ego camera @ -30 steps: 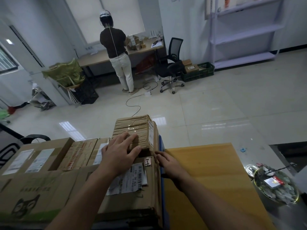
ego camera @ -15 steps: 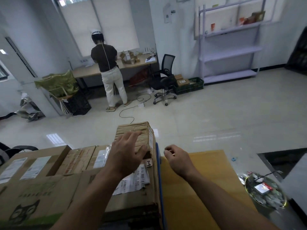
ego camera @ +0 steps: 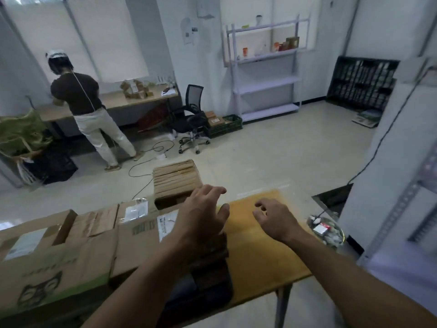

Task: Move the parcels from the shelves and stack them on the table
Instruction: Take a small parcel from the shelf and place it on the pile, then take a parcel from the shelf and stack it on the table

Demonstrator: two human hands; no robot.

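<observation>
Cartons (ego camera: 59, 245) crowd the worktop's (ego camera: 255, 245) left. Stacked on them is the taped parcel (ego camera: 176, 179); its long axis seems to run near to far. The left hand (ego camera: 201, 216) has lifted off it, grip released and fingers spread. The right hand (ego camera: 276, 220) hangs loosely curled and empty. This parcel looks placed.
</observation>
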